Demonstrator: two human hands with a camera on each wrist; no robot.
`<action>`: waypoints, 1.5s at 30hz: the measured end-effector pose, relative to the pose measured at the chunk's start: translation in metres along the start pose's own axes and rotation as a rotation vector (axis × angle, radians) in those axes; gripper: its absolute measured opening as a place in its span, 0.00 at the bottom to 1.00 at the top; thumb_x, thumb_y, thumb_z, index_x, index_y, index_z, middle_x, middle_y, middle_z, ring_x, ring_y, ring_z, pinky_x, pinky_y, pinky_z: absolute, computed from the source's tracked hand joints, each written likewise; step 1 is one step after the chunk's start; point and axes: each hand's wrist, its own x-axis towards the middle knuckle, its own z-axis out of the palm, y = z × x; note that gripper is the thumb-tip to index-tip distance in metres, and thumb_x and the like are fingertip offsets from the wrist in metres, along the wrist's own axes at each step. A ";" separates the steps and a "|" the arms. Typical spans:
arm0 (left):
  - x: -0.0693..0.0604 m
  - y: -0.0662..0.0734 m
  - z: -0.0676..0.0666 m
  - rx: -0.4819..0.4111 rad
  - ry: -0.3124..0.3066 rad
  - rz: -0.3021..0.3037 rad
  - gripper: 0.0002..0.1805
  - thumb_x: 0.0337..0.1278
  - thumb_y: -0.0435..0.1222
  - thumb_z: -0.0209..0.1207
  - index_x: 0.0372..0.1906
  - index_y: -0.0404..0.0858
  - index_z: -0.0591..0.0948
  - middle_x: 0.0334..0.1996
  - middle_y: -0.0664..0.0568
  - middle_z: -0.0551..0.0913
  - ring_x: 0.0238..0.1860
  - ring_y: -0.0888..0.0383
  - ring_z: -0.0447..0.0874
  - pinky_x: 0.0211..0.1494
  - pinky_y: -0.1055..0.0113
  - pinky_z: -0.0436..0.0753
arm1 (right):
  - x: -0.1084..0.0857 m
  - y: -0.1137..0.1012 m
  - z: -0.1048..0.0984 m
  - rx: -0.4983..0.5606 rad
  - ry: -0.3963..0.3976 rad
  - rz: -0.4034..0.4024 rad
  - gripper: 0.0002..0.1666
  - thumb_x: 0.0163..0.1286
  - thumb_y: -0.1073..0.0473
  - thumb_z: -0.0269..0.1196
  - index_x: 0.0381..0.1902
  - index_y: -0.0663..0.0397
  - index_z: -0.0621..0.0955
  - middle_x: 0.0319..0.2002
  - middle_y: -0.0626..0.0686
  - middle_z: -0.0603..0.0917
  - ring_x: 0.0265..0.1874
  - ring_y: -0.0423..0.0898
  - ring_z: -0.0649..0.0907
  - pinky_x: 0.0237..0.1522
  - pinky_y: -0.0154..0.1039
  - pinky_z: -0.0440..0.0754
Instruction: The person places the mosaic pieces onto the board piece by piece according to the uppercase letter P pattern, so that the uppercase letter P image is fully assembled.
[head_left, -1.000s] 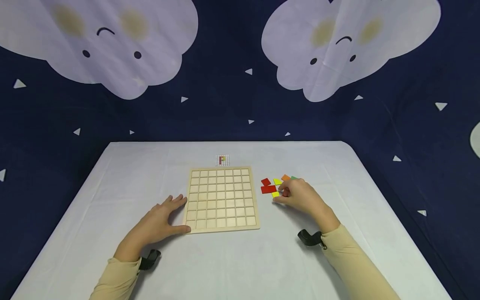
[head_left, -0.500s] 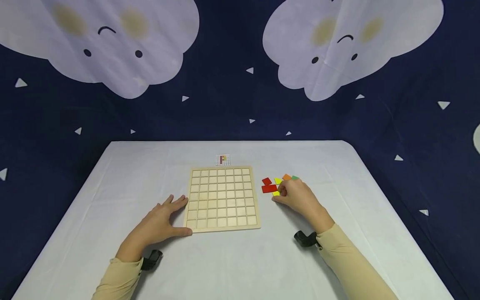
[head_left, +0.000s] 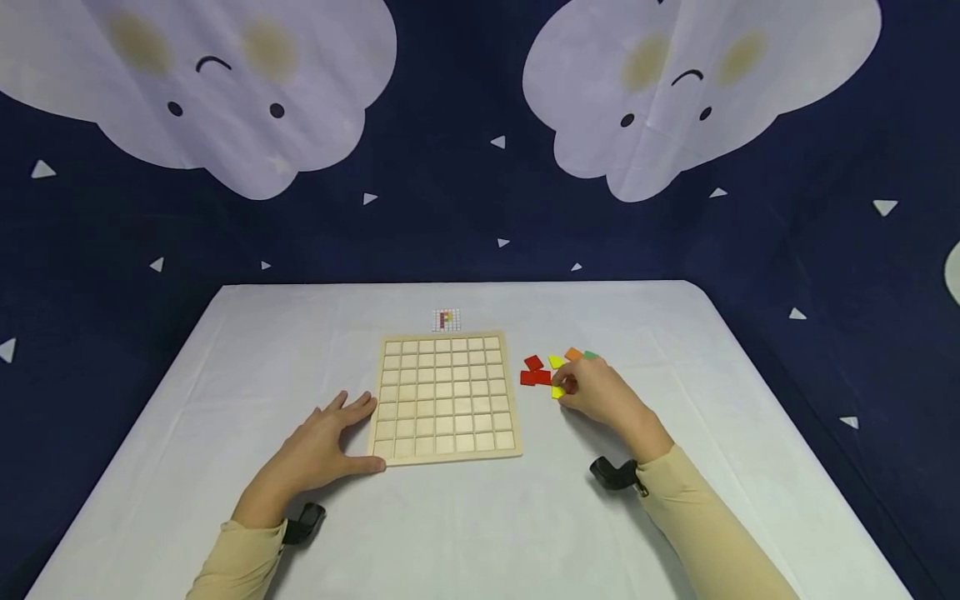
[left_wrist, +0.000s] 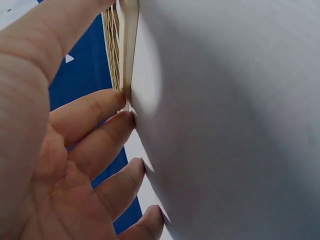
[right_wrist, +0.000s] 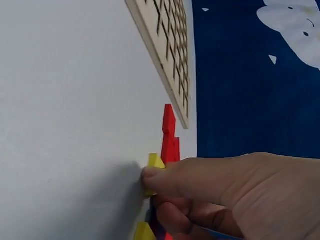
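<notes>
My left hand (head_left: 318, 446) lies with spread fingers against the left side of a wooden grid board (head_left: 446, 400). Its thumb touches the board's lower left corner; in the left wrist view, fingertips (left_wrist: 125, 117) meet the board's edge and the white table. To the board's right, my right hand (head_left: 600, 392) has its thumb and curled fingers around a small yellow tile (right_wrist: 153, 160). Red tiles (head_left: 536, 377) lie just left of those fingers. Another yellow tile (head_left: 556, 362) lies beyond them. The hand partly hides the pile.
A small card (head_left: 446, 320) with a coloured grid pattern lies behind the board. One more red tile (head_left: 533, 362), an orange tile (head_left: 573, 354) and a green tile (head_left: 591, 355) lie near the right hand. A dark blue cloth with clouds hangs behind the table (head_left: 465, 533).
The right hand has shifted slightly among the tiles. The yellow tile at its thumb has moved a little right and nearer; the red tiles now look offset. The left hand and board stay put.
</notes>
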 end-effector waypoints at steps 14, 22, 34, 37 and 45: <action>-0.002 -0.001 0.002 -0.018 0.005 0.004 0.57 0.44 0.57 0.82 0.77 0.33 0.74 0.79 0.38 0.71 0.82 0.25 0.58 0.79 0.21 0.57 | -0.005 0.003 -0.003 0.070 -0.067 -0.031 0.15 0.62 0.65 0.79 0.47 0.60 0.90 0.37 0.51 0.90 0.36 0.42 0.85 0.46 0.42 0.89; -0.004 -0.004 0.004 -0.048 0.004 0.006 0.57 0.46 0.58 0.81 0.78 0.34 0.73 0.80 0.39 0.69 0.83 0.25 0.55 0.79 0.19 0.53 | -0.005 0.004 -0.003 0.089 -0.062 -0.035 0.13 0.63 0.66 0.78 0.45 0.60 0.91 0.37 0.50 0.91 0.36 0.42 0.86 0.45 0.40 0.89; -0.005 -0.005 0.006 -0.057 0.011 0.019 0.57 0.48 0.58 0.80 0.79 0.35 0.72 0.81 0.38 0.69 0.83 0.25 0.55 0.78 0.18 0.53 | -0.005 0.010 -0.007 0.087 -0.030 -0.078 0.12 0.64 0.63 0.78 0.45 0.60 0.90 0.34 0.47 0.89 0.33 0.39 0.83 0.41 0.36 0.85; -0.005 -0.004 0.006 -0.058 0.011 0.016 0.56 0.48 0.58 0.80 0.79 0.35 0.72 0.80 0.38 0.69 0.83 0.25 0.55 0.78 0.18 0.52 | -0.001 0.009 -0.010 0.091 -0.017 -0.070 0.14 0.65 0.62 0.78 0.46 0.61 0.90 0.35 0.48 0.89 0.34 0.40 0.84 0.42 0.37 0.86; -0.006 -0.005 0.007 -0.057 0.022 0.018 0.56 0.49 0.57 0.80 0.79 0.34 0.72 0.80 0.37 0.69 0.83 0.24 0.55 0.77 0.16 0.52 | 0.023 -0.007 -0.012 0.092 -0.027 -0.128 0.14 0.66 0.62 0.78 0.48 0.61 0.90 0.39 0.52 0.91 0.37 0.43 0.86 0.44 0.39 0.87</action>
